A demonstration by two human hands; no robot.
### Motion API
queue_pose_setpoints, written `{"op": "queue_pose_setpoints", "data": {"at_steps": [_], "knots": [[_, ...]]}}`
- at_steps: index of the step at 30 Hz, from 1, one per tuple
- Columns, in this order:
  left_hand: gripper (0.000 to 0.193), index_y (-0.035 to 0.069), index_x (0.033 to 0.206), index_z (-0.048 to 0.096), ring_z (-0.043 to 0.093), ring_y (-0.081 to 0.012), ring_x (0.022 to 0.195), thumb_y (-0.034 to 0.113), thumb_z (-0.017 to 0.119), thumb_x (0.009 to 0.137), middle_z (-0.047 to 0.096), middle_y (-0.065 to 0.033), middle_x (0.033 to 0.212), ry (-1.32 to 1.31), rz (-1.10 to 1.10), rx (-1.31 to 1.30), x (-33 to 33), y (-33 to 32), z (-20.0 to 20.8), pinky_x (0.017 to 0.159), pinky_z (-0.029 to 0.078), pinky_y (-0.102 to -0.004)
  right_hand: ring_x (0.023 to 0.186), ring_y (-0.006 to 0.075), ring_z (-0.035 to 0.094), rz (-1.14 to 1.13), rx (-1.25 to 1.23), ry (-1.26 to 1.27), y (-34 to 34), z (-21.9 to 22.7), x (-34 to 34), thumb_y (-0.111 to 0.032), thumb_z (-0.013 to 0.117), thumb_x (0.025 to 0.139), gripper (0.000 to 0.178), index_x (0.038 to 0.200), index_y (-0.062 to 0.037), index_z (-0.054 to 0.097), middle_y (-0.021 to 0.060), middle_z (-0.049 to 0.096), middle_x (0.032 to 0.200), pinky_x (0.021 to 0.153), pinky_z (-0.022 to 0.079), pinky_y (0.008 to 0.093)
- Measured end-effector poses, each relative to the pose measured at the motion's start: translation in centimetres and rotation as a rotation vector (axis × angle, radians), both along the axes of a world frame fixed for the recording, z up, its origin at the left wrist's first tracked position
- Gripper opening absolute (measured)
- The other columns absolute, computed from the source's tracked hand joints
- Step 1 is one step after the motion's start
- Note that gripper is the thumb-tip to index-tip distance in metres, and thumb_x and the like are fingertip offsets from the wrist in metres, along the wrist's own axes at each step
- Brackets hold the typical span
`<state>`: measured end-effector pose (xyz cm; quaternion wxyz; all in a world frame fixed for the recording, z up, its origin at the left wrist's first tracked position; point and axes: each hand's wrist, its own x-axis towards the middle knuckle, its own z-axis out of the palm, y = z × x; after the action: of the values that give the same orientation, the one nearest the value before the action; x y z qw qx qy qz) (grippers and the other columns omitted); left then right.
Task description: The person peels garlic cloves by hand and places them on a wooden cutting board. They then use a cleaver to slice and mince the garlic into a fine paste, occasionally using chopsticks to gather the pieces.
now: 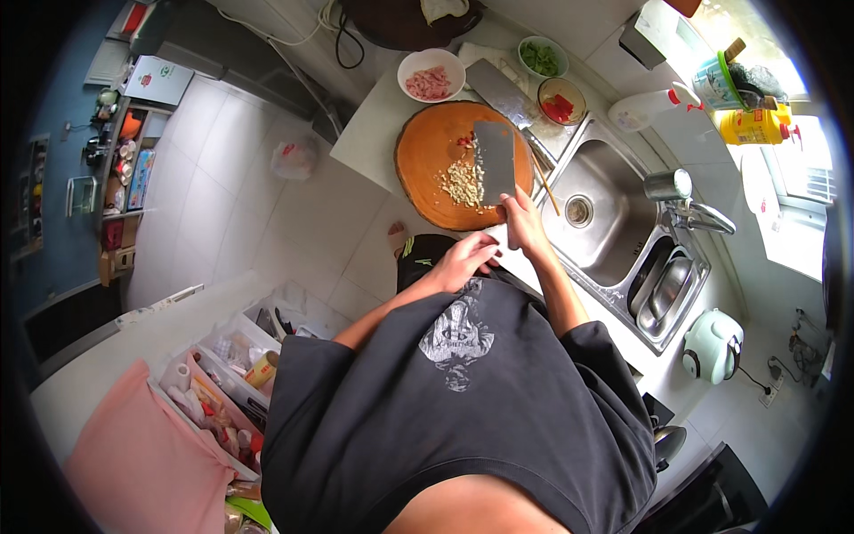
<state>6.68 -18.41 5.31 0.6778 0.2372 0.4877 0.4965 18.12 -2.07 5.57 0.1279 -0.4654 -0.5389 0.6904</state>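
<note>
My right hand (527, 224) grips the handle of a wide-bladed cleaver (495, 160). Its grey blade rests over the right part of a round wooden cutting board (418, 169). Beside the blade lies a scattered heap of chopped garlic (461, 184), pale and fine. A few small red pieces (464, 141) sit above the heap. Just off the board's near edge is my left hand (468, 258), its fingers loosely bent and apart, with nothing visible in them. The fingertips are partly turned from sight.
Beyond the board stand a bowl of sliced meat (431, 76), a bowl of green leaves (541, 57) and a glass bowl of red pieces (560, 102). A second cleaver (500, 92) lies between them. Chopsticks (545, 184) lie between the board and the steel sink (605, 160).
</note>
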Motion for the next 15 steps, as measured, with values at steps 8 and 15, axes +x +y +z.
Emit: {"op": "queue_pose_setpoints", "data": {"at_steps": [8, 15], "knots": [[0.018, 0.009, 0.119, 0.048, 0.050, -0.0104, 0.069, 0.027, 0.045, 0.117, 0.051, -0.0019, 0.087, -0.242, 0.136, -0.051, 1.6, 2.5, -0.5, 0.061, 0.044, -0.0266, 0.078, 0.0123, 0.059, 0.043, -0.253, 0.160, -1.6, -1.2, 0.9, -0.030, 0.056, 0.112, 0.024, 0.116, -0.0076, 0.065, 0.0013, 0.065, 0.092, 0.069, 0.050, 0.0295], [0.017, 0.005, 0.119, 0.043, 0.049, -0.0097, 0.065, 0.022, 0.042, 0.117, 0.054, -0.0051, 0.094, -0.197, 0.108, -0.042, 0.2, 0.2, 0.4, 0.058, 0.041, -0.0250, 0.103, 0.0396, 0.057, -0.139, 1.257, -0.699, 3.1, -4.1, 6.0, -0.016, 0.069, 0.098, 0.027, 0.119, 0.0003, 0.064, 0.0197, 0.064, 0.103, 0.095, 0.046, 0.0507]]}}
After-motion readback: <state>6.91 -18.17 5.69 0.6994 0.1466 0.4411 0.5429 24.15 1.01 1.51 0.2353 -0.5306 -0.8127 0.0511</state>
